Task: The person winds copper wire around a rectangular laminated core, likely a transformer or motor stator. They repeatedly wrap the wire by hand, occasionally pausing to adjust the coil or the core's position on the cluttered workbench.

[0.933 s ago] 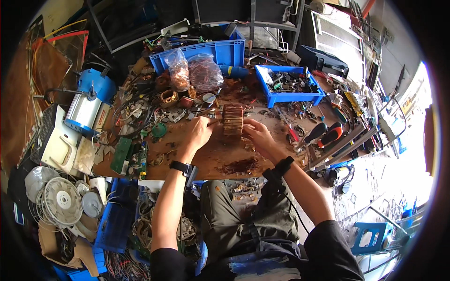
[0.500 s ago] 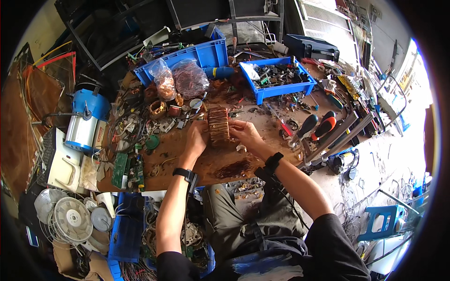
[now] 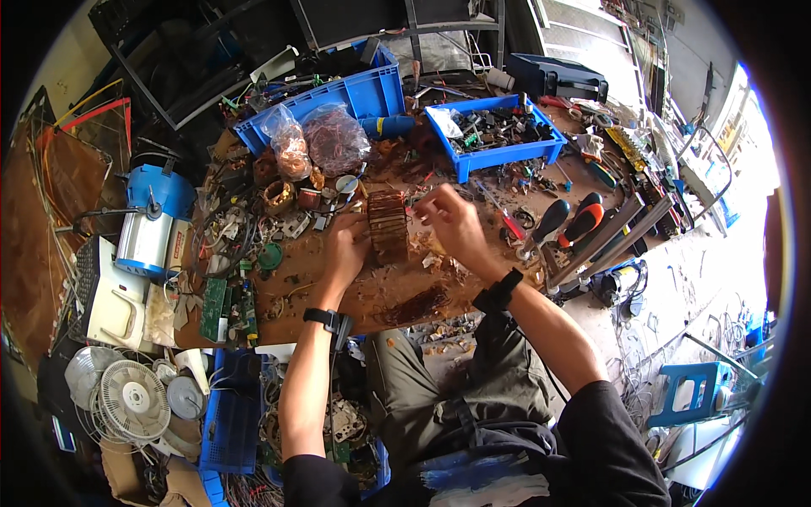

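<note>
A motor stator (image 3: 389,232) with copper-coloured windings and ridged sides stands on the brown workbench (image 3: 338,291) in front of me. My left hand (image 3: 345,248) is closed against its left side and steadies it; the fingertips are partly hidden behind it. Just off the right side of the stator, my right hand (image 3: 452,221) is raised with its fingers curled together. Whatever those fingers pinch is too small to make out. Scraps of yellowish paper lie under the right hand, and a pile of dark reddish wire (image 3: 414,306) rests near the bench's front edge.
Bags of copper wire (image 3: 336,139) lean by a blue crate (image 3: 363,89) at the back. A blue tray (image 3: 507,156) holds small black parts. Screwdrivers (image 3: 583,226) and metal bars stand at the right. Green circuit boards (image 3: 215,308) and a blue-and-silver machine (image 3: 152,215) are at the left.
My right hand has come away from the stator's right side, lifting slightly with its fingers curled. My left hand remains on the stator. The view has shifted a little.
</note>
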### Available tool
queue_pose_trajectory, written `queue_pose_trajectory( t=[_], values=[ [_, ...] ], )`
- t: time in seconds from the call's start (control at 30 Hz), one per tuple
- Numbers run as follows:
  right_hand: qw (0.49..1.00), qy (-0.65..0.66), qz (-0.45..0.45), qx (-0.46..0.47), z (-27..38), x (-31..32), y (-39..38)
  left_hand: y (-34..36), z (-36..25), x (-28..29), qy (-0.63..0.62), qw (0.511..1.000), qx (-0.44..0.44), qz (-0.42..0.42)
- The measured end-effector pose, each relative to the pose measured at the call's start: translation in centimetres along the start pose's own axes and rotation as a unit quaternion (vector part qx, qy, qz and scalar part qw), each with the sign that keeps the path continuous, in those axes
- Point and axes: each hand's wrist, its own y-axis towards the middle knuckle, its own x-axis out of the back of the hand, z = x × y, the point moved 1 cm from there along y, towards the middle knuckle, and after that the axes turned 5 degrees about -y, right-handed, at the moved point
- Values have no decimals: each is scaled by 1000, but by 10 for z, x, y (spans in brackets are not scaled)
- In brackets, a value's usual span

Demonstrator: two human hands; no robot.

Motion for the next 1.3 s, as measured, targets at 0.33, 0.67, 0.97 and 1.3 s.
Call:
queue_pose_trajectory(
  t=[0.33,0.67,0.97,1.3],
  values=[
    [987,-101,119,30,5,10,6,8,-64,7,-77,991,29,-106],
    [992,-61,78,81,67,20,27,11,-75,5,71,996,-30,-34],
    [983,-101,146,50,91,18,43,7,-71,3,119,992,33,-2],
    [998,-42,46,26,38,26,19,8,-77,1,64,997,47,-1]
  ],
)
